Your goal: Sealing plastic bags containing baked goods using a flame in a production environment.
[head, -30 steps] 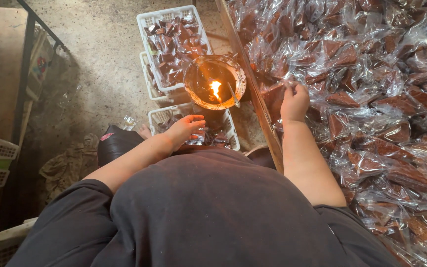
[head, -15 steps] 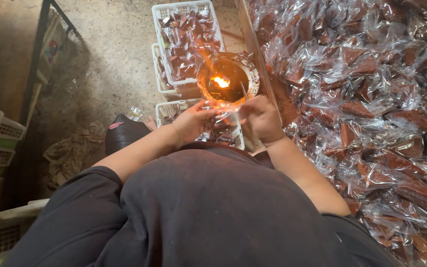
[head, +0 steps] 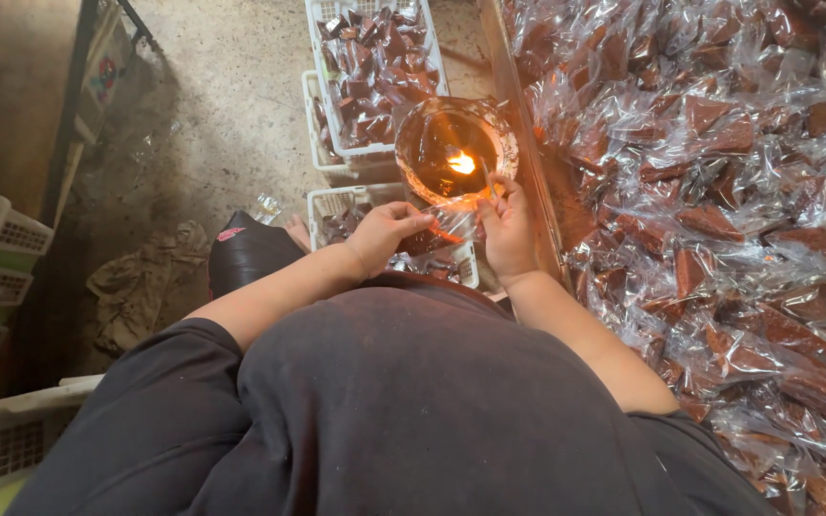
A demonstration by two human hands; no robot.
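Head view looks straight down past my dark shirt to both hands, which meet just below the glass bowl with its small flame. My left hand and right hand each pinch one end of a clear plastic packet with a brown piece inside, held close to the bowl's near rim; both grips are closed on it. I judge the packet light, thin, crinkly and slippery, and easily melted, so its edges are the place to hold. White baskets of packets sit beyond; a big heap of packets covers the bench on the right. My fingertips hide the packet's open edge, and I cannot tell whether it touches the flame
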